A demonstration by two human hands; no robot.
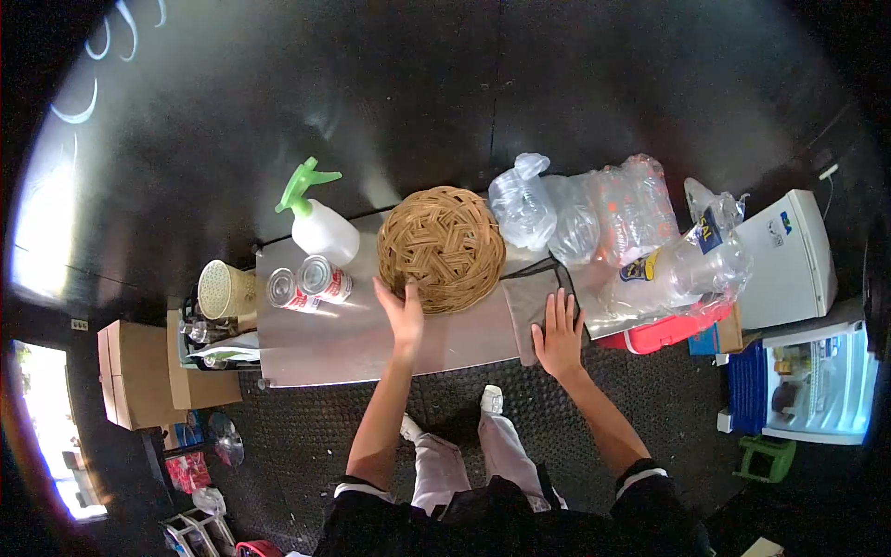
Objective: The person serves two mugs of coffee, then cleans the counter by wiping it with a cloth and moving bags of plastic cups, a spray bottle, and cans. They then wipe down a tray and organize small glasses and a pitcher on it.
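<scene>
Our black sleeves (pixel 371 492) come nearest, at six o'clock. Our left hand (pixel 404 314) rests, fingers flat and together, against the rim of the round tan woven basket (pixel 443 249) mid-table (pixel 325 357). At the basket's four o'clock, our right hand (pixel 560 336) lies fingers spread on a grey cloth (pixel 525 299). Two cans (pixel 325 278) lie at nine o'clock.

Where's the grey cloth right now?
In the head view, the grey cloth lies on the metal table under the right hand, just right of the woven basket.
</scene>
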